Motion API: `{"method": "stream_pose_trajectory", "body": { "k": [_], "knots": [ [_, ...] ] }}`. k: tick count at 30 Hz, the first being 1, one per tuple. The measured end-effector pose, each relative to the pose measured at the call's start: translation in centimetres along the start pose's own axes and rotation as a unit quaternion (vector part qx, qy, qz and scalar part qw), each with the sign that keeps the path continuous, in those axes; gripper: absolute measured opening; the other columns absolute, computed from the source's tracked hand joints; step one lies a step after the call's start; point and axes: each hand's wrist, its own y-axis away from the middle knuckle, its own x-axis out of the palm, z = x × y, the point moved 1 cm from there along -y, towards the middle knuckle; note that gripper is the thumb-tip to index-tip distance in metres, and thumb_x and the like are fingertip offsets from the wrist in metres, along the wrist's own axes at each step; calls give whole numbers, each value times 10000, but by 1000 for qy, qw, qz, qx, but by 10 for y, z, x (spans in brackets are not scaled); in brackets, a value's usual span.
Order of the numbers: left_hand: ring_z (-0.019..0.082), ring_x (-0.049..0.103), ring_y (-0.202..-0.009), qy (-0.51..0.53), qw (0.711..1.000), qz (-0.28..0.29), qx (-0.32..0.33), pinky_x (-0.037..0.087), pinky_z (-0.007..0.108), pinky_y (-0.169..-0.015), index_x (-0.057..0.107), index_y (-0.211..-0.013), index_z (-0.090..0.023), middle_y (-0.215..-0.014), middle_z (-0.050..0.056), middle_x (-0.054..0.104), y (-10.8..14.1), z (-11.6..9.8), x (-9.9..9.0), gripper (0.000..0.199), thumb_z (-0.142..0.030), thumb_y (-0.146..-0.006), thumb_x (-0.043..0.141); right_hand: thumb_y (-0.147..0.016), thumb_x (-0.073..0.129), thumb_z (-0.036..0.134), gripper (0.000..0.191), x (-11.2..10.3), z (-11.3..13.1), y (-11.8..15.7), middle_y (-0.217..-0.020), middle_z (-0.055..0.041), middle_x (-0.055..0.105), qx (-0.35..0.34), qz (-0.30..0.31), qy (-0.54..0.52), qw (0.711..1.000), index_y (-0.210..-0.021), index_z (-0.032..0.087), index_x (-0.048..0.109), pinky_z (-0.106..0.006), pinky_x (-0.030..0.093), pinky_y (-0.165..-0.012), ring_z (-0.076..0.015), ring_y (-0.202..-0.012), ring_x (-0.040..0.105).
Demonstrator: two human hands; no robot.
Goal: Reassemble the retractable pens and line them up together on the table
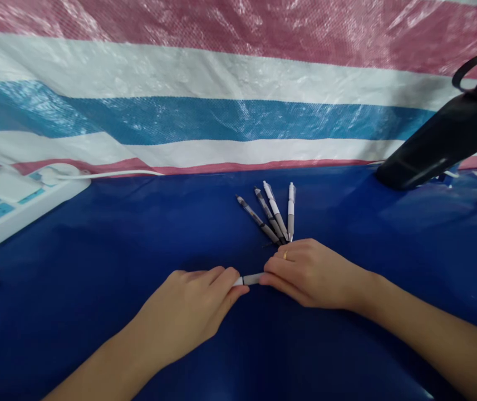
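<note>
Pinching a white plastic pen (251,279) between them, the left hand (183,314) and right hand (313,274) grip its two ends over the glossy blue tabletop (96,278); four slim plastic pens (272,211) lie fanned out just beyond, apart from it.

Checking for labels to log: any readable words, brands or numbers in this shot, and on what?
Nothing legible anywhere.
White pen between the left hand and right hand: no readable marking.
Four fanned pens: any print too small to read.
Power strip: any marks too blurred to read.
Striped tarp: no lettering visible.
</note>
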Motion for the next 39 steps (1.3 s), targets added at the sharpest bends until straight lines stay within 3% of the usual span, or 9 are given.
{"method": "stream_pose_trajectory", "body": {
  "k": [3,7,12,17,22,27,31,35,39],
  "knots": [
    [128,549,-518,13,999,31,-3,265,256,-452,476,-812,-207,-627,-47,543,0,0,0,216,-323,-937,343,-937,380,402,294,-1,0,0,-672,-4,555,1,33,-25,999,-857,159,526,-249,315,-577,-117,-614,493],
    [133,547,-515,22,999,36,-9,260,263,-448,477,-822,-211,-630,-47,541,0,0,-1,223,-334,-939,332,-897,368,549,418,-2,-1,0,-629,0,537,12,41,-23,999,-848,162,517,-251,287,-554,-122,-576,469],
    [126,547,-515,21,999,32,-9,268,262,-445,484,-803,-202,-620,-42,536,-1,-1,-3,238,-324,-940,332,-954,327,365,299,-2,1,0,-663,-3,539,-7,28,-15,999,-816,167,503,-257,288,-571,-119,-612,474],
    [124,550,-510,15,999,31,-1,278,253,-435,494,-809,-196,-626,-36,544,-3,-3,-5,235,-311,-939,334,-913,389,483,349,-2,0,0,-670,-4,537,11,35,-21,999,-818,166,500,-254,302,-560,-123,-608,481],
    [130,550,-510,17,1000,22,-4,285,253,-435,488,-804,-195,-618,-35,541,-3,-3,-5,229,-301,-937,334,-952,341,347,264,-2,0,-1,-729,-22,552,-1,25,-19,1000,-846,159,492,-257,333,-591,-128,-651,494],
    [131,552,-524,21,1000,13,-10,290,252,-444,477,-806,-203,-640,-40,548,-2,-2,-3,206,-306,-932,351,-931,377,432,294,-2,-1,-2,-756,-23,552,1,33,-29,999,-930,159,488,-259,367,-609,-136,-679,510],
    [127,544,-510,22,1000,-2,-16,294,251,-442,470,-783,-201,-629,-44,543,-1,-1,-2,211,-312,-928,363,-963,320,265,210,-1,-1,-2,-762,-31,550,-15,21,-14,1000,-913,148,487,-257,373,-607,-130,-687,504],
    [124,553,-515,27,999,-25,-13,323,245,-445,489,-792,-200,-629,-42,556,-1,0,-1,207,-309,-924,374,-945,370,372,261,-1,-2,-3,-819,-51,563,-32,-2,-11,999,-989,142,486,-260,400,-636,-144,-746,522],
    [139,605,-603,28,998,-50,-8,411,246,-501,525,-961,-213,-746,-24,622,-2,0,2,167,-311,-917,396,-970,305,276,248,-4,-2,-4,-770,-37,553,-38,-2,33,999,-922,149,513,-252,389,-631,-133,-707,508]
  ]
}}
